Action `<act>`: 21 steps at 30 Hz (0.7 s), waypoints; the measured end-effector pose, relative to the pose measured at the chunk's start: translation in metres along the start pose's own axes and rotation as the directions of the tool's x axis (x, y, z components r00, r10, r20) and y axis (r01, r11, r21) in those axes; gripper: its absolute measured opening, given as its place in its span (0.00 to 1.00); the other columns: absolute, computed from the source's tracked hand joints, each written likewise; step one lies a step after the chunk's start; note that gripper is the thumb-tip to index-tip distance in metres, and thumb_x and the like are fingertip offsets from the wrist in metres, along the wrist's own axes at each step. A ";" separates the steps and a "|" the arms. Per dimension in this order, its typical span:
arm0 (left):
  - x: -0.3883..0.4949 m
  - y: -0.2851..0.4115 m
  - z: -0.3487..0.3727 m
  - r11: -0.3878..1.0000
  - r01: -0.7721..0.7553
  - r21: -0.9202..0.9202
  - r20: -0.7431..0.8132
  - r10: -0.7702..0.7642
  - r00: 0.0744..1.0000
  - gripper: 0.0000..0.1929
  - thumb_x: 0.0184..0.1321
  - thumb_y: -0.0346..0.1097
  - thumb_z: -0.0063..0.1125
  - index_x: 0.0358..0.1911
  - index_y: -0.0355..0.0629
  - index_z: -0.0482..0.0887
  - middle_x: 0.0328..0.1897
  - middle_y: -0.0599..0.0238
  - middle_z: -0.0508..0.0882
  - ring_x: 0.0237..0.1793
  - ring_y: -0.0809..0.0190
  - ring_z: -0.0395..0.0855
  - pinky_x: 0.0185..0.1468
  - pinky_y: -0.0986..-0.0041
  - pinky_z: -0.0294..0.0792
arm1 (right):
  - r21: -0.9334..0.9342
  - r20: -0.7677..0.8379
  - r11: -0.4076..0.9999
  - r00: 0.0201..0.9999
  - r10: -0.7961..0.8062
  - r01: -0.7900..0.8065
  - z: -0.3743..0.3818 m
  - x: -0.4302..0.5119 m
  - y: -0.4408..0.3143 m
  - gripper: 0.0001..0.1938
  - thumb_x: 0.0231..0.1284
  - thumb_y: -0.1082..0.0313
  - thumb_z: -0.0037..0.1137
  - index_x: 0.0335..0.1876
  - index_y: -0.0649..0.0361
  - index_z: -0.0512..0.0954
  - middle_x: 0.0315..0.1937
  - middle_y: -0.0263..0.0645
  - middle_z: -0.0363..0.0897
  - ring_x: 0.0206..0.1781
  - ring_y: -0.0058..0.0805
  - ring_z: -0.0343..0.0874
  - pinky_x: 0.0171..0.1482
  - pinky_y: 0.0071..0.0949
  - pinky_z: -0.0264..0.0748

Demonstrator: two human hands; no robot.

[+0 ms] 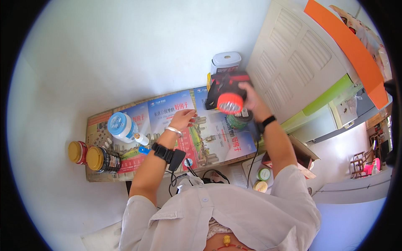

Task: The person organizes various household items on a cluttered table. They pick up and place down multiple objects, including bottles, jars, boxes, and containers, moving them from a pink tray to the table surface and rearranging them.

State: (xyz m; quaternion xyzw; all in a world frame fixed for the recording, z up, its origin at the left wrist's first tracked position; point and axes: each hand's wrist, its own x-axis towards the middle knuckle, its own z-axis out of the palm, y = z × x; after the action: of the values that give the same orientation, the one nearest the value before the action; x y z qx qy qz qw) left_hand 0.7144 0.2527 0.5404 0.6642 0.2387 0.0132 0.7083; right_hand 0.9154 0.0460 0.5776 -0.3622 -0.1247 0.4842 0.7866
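My right hand grips a red-and-black lamp with a round LED face and what looks like a black strap. The lamp is blurred and held over the right part of the table, its face towards me. Partly hidden below it is a round green container. My left hand hovers at the middle of the table with slightly bent fingers, and nothing shows in it. Under both hands, printed poster sheets cover the table. Behind the lamp stands a white lidded canister, close to the wall.
Left on the table are a white jar with a blue lid, a small white bottle, a blue object and two yellow-lidded jars. A panelled door borders the right side. Black cables hang near the front edge.
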 end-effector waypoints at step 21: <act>-0.224 -0.123 -0.112 0.777 -0.143 -0.613 -0.564 -0.303 0.768 0.13 0.59 0.38 0.47 0.43 0.38 0.74 0.34 0.62 0.79 0.29 0.65 0.76 0.31 0.77 0.70 | -0.582 -0.388 0.732 0.912 0.133 -0.354 -0.092 0.115 -0.092 0.21 0.45 0.56 0.60 0.46 0.53 0.73 0.46 0.32 0.74 0.50 0.25 0.71 0.51 0.34 0.66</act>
State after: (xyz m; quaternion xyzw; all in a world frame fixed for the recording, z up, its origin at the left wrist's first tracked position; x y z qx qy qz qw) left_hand 0.4393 0.2678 0.4949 0.3349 0.4750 0.2826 0.7631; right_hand 1.0851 0.0779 0.5587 -0.6953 -0.1038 0.4471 0.5531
